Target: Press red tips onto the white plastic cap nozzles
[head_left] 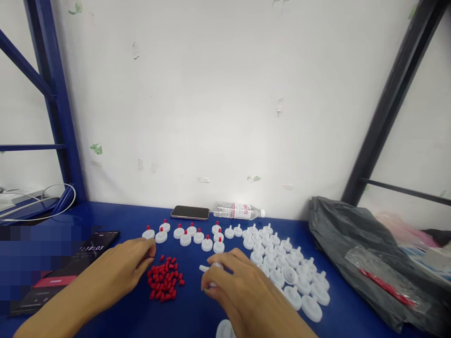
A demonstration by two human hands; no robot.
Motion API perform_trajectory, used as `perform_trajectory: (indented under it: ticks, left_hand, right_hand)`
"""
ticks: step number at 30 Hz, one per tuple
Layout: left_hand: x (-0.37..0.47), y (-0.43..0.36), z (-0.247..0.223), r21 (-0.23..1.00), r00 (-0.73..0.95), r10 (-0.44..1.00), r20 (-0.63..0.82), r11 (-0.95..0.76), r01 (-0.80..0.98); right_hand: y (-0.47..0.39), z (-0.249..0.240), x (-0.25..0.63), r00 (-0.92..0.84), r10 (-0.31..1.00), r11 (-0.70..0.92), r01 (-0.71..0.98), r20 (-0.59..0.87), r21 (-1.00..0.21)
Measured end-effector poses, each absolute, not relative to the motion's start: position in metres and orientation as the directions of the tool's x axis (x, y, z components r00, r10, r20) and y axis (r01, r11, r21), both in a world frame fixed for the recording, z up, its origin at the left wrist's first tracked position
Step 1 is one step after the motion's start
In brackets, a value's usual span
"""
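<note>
Worktop: blue worktop (197,319), its far edge meeting a white wall; blue steel uprights stand at the left and a dark brace slants down at the right.
Open room: a bare strip runs between the two hands toward the near edge; another lies behind the rows of caps, up to the wall.
Right hand: the right hand (243,286) rests palm down near the middle, its fingers (210,280) curled closed around a white cap (207,269), whose nozzle pokes out leftward past the knuckles.
Left hand: the left hand (120,270) lies flat with fingers loosely together and slightly bent; whether they pinch anything I cannot tell. Its fingertips (151,251) are just beside the red plugs and close to the nearest finished cap.
Red plugs: a loose heap of small red plugs (164,283) between the hands, nearer the left one.
Finished caps: a row of white caps with red tips (185,234) beyond the hands, each upright.
Plain caps: a crowd of white caps without red tips (292,274) right of the right hand, packed close together.
Behind: a dark phone (190,212) lying flat and a clear water bottle (237,210) on its side, both by the wall.
Left side: a black device with a lit timer (75,263) beside the left forearm; white cables (42,199) farther back.
Right side: a crumpled dark plastic bag (359,258) crowds the right of the plain caps.
</note>
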State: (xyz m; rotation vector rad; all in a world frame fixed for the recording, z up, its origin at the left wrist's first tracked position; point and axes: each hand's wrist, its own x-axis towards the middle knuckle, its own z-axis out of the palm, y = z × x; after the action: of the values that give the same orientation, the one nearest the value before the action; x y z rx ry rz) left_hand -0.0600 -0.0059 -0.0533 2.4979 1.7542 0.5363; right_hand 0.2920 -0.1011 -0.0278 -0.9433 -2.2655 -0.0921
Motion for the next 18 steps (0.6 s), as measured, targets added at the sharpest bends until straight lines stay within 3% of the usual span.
perform_trajectory:
  ticks: [3, 7, 12, 18]
  left_hand:
    - [-0.05, -0.016, -0.04, 0.269, 0.308, 0.892, 0.331, -0.402, 0.876]
    - [-0.033, -0.035, -0.021, 0.342, 0.393, 0.842, 0.371, -0.517, 0.785]
    - [-0.003, -0.056, -0.006, 0.444, 0.469, 0.649, 0.599, -0.756, 0.48]
    - [0.01, -0.066, -0.003, 0.413, 0.553, 0.601, 0.578, -0.799, 0.436]
  right_hand:
    - [-0.101, -0.027, 0.29, -0.518, 0.634, 0.722, 0.663, 0.575, -0.198]
    - [-0.1, -0.035, 0.285, -0.438, 0.716, 0.658, 0.685, 0.543, -0.315]
    - [-0.103, -0.038, 0.288, -0.403, 0.731, 0.647, 0.667, 0.55, -0.371]
    - [-0.106, -0.034, 0.289, -0.418, 0.743, 0.65, 0.634, 0.522, -0.418]
